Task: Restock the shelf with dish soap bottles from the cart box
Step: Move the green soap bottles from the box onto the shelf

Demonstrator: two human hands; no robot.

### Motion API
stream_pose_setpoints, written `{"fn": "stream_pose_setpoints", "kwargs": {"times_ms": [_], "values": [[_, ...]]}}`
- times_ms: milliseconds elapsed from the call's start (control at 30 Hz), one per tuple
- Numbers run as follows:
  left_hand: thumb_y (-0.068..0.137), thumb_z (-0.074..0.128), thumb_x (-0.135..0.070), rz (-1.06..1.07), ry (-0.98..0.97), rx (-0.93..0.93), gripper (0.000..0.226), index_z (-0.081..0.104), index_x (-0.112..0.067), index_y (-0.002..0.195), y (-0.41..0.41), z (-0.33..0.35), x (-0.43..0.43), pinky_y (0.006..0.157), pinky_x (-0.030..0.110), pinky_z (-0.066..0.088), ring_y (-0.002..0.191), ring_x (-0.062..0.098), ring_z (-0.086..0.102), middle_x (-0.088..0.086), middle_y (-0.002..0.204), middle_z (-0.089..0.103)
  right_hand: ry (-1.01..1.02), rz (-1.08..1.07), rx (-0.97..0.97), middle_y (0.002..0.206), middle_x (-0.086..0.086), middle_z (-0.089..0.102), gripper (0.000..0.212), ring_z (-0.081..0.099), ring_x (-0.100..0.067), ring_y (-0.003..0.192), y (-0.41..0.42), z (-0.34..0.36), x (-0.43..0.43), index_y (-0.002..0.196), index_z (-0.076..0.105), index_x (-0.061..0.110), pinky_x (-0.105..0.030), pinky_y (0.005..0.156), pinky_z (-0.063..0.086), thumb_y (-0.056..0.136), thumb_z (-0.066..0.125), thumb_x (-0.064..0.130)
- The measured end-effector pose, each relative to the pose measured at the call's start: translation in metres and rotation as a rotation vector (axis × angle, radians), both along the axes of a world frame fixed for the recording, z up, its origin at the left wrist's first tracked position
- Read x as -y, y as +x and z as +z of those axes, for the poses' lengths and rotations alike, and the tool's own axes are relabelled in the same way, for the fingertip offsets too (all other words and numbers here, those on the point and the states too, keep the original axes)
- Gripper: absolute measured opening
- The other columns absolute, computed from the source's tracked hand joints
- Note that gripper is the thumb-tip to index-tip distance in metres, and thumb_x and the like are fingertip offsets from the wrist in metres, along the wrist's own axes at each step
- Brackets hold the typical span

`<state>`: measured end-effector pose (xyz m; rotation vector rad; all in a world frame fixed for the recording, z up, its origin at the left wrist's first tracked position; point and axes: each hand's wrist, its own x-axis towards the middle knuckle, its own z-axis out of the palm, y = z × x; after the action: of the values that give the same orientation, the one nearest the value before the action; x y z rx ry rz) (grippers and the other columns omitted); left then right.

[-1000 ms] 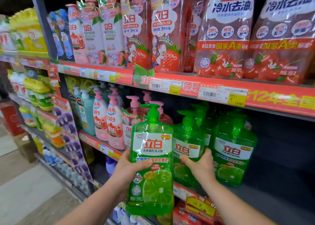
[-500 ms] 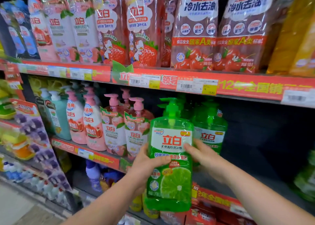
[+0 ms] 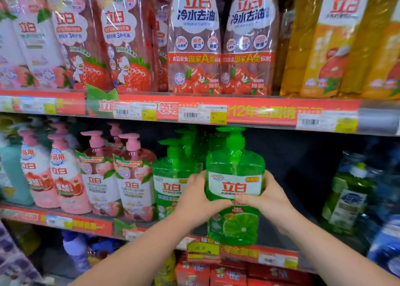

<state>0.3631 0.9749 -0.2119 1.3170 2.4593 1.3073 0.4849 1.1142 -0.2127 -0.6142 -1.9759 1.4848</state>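
Observation:
A green lime dish soap bottle (image 3: 236, 173) with a pump top stands upright at the front edge of the middle shelf (image 3: 270, 254). My left hand (image 3: 198, 195) grips its left side and my right hand (image 3: 265, 195) grips its right side, fingers meeting across the white label. Another green bottle (image 3: 167, 177) stands just to its left, with more green pumps behind. The cart box is out of view.
Pink pump bottles (image 3: 97, 173) fill the shelf's left part. Dark open shelf space lies right of the held bottle, then a green and blue pack (image 3: 348, 197). Red and yellow refill pouches (image 3: 194, 41) line the upper shelf above a red price rail (image 3: 216, 112).
The green bottle has risen from below the shelf edge and gone right and inward to the shelf front. My right hand has closed onto its right side. The view has shifted right.

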Motion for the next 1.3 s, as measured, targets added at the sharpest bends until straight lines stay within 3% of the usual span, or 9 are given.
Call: {"fn": "stream_pose_setpoints", "kwargs": {"times_ms": [200, 333, 600, 700, 833, 967, 1033, 1167, 1300], "values": [[0.060, 0.079, -0.050, 0.217, -0.173, -0.835, 0.072, 0.062, -0.012, 0.118, -0.042, 0.014, 0.016, 0.098, 0.056, 0.040, 0.121, 0.038, 0.051, 0.012, 0.122, 0.060, 0.005, -0.047, -0.001, 0.092, 0.012, 0.067, 0.067, 0.064, 0.006, 0.078, -0.013, -0.020, -0.012, 0.103, 0.048, 0.031, -0.008, 0.057, 0.048, 0.055, 0.086, 0.003], [0.084, 0.053, -0.053, 0.178, -0.499, -0.892, 0.077, 0.023, -0.020, 0.147, -0.068, 0.004, 0.018, 0.115, 0.055, 0.000, 0.146, 0.029, -0.006, 0.001, 0.155, 0.022, -0.001, -0.066, 0.032, 0.096, 0.012, 0.065, 0.073, 0.062, -0.001, 0.088, -0.027, -0.034, -0.016, 0.111, 0.045, 0.025, -0.018, 0.065, 0.047, 0.054, 0.088, 0.007], [0.091, 0.050, -0.033, 0.171, -0.455, -0.905, 0.071, 0.015, -0.017, 0.150, -0.075, -0.012, 0.018, 0.113, 0.054, -0.006, 0.134, 0.023, -0.031, 0.002, 0.157, 0.021, -0.014, 0.029, 0.103, 0.099, 0.015, 0.065, 0.079, 0.061, 0.001, 0.091, -0.045, -0.056, -0.018, 0.120, 0.045, 0.027, -0.016, 0.067, 0.048, 0.055, 0.088, 0.011], [0.088, 0.055, -0.033, 0.160, -0.441, -0.891, 0.071, 0.021, -0.017, 0.149, -0.073, -0.009, 0.019, 0.113, 0.054, -0.004, 0.140, 0.025, -0.021, 0.002, 0.156, 0.026, 0.040, 0.082, 0.189, 0.103, 0.014, 0.064, 0.071, 0.059, 0.002, 0.092, -0.047, -0.051, -0.021, 0.112, 0.047, 0.035, -0.015, 0.070, 0.047, 0.056, 0.088, 0.021], [0.064, 0.082, -0.033, 0.141, -0.438, -0.938, 0.078, 0.053, -0.012, 0.132, -0.066, -0.001, 0.022, 0.104, 0.060, 0.028, 0.138, 0.032, 0.031, 0.006, 0.136, 0.056, 0.226, 0.088, 0.301, 0.112, 0.005, 0.061, 0.067, 0.056, -0.014, 0.107, -0.045, -0.043, -0.025, 0.107, 0.045, 0.037, -0.034, 0.092, 0.046, 0.056, 0.086, 0.035], [0.087, 0.058, -0.032, 0.145, -0.426, -0.868, 0.071, 0.024, -0.017, 0.148, -0.072, -0.008, 0.020, 0.109, 0.050, -0.010, 0.135, 0.022, -0.023, 0.000, 0.156, 0.027, 0.245, 0.071, 0.270, 0.114, 0.005, 0.059, 0.069, 0.053, -0.014, 0.109, -0.048, -0.045, -0.020, 0.109, 0.040, 0.035, -0.033, 0.092, 0.044, 0.058, 0.086, 0.029], [0.084, 0.063, -0.031, 0.147, -0.409, -0.882, 0.072, 0.030, -0.016, 0.147, -0.072, -0.007, 0.022, 0.110, 0.052, -0.006, 0.136, 0.023, -0.016, 0.002, 0.153, 0.033, 0.227, 0.047, 0.258, 0.111, 0.006, 0.057, 0.074, 0.054, -0.013, 0.105, -0.048, -0.047, -0.018, 0.114, 0.038, 0.029, -0.029, 0.087, 0.043, 0.058, 0.087, 0.027], [0.053, 0.088, -0.026, 0.087, -0.344, -1.000, 0.077, 0.061, -0.009, 0.123, -0.070, 0.001, 0.027, 0.095, 0.063, 0.035, 0.130, 0.035, 0.040, 0.007, 0.124, 0.065, 0.206, -0.002, 0.259, 0.106, 0.008, 0.056, 0.072, 0.056, -0.011, 0.100, -0.047, -0.048, -0.017, 0.108, 0.038, 0.028, -0.025, 0.080, 0.043, 0.057, 0.088, 0.028], [0.066, 0.080, -0.016, 0.039, -0.304, -0.957, 0.070, 0.054, -0.008, 0.131, -0.073, 0.002, 0.030, 0.102, 0.062, 0.017, 0.136, 0.035, 0.017, 0.008, 0.135, 0.056, 0.207, -0.031, 0.270, 0.103, 0.008, 0.054, 0.071, 0.054, -0.011, 0.096, -0.047, -0.046, -0.016, 0.105, 0.038, 0.027, -0.025, 0.078, 0.043, 0.055, 0.089, 0.027]]}}
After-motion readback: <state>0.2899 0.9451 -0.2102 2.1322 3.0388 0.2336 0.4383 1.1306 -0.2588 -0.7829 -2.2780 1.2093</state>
